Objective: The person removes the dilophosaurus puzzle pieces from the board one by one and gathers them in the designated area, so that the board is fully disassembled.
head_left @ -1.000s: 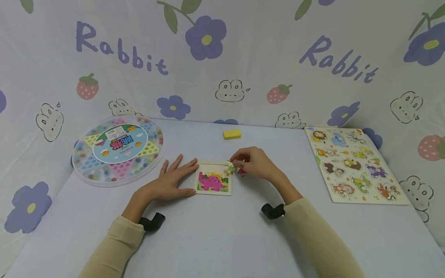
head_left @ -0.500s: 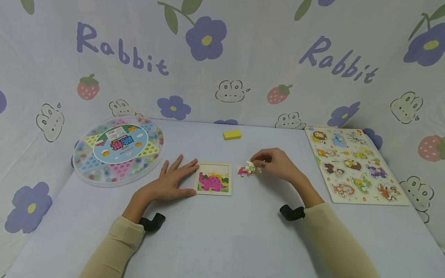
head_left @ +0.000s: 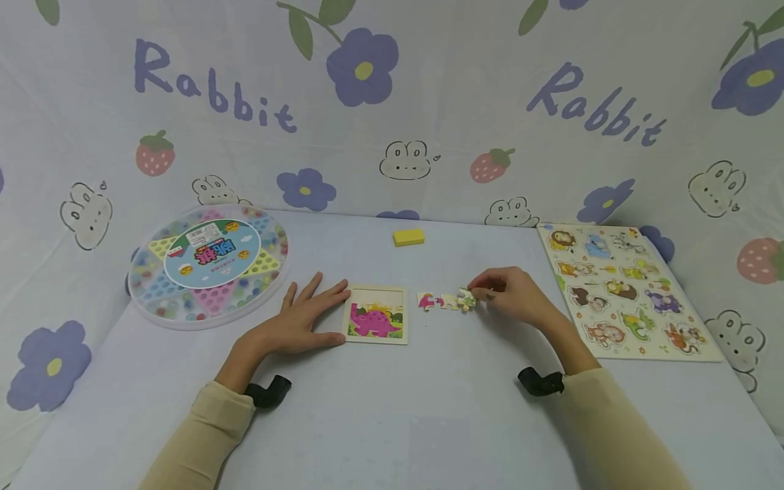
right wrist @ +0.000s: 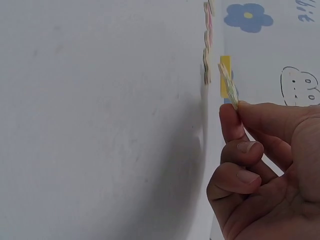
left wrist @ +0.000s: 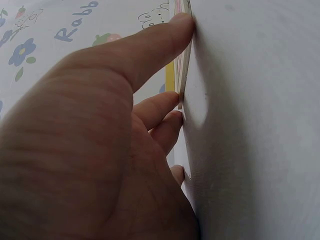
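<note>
- Pinching a jigsaw piece (head_left: 466, 299) by its edge in the right hand (head_left: 513, 297), raised off the white table (head_left: 380, 422), probably to leave its printed face uncovered.
- Resting the left hand (head_left: 300, 328), fingers spread, against the wooden frame (head_left: 381, 297), likely to steady it.
- Held beside loose pieces (head_left: 426, 300), right of the frame: thin, knobbed, green and cream.
</note>
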Tool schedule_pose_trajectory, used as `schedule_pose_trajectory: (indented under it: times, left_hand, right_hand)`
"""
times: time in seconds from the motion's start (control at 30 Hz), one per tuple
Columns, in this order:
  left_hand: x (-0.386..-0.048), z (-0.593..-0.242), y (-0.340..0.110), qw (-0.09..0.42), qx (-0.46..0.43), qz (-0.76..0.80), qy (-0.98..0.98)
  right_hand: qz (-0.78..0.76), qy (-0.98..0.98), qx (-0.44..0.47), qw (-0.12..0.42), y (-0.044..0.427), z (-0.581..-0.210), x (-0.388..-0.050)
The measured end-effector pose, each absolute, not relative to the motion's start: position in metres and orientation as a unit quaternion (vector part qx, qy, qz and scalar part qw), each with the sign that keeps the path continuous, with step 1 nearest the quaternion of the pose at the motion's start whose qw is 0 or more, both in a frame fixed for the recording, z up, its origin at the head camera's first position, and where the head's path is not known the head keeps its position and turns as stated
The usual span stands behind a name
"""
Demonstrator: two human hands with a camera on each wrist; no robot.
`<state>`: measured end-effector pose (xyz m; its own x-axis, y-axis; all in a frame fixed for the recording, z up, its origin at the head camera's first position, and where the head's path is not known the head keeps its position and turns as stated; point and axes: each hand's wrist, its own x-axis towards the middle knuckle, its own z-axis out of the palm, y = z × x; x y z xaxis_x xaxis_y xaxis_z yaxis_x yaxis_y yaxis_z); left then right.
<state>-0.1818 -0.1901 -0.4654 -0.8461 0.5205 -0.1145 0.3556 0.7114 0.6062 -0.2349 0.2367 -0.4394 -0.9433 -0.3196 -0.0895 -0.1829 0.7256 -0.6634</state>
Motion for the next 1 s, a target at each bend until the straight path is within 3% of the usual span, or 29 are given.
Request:
schedule_pose_trajectory:
  times: [0.43, 1.0]
  left_hand:
    - [-0.181, -0.464, -0.190, 0.138, 0.242, 0.294, 0.914]
    - [-0.182, -0.466, -0.190, 0.134, 0.244, 0.288, 0.916]
  right_hand:
    - [-0.329, 0.926, -0.136, 0.123, 0.250, -0.443, -0.235]
    - [-0.325, 0.928, -0.142, 0.114, 0.246, -0.446, -0.235]
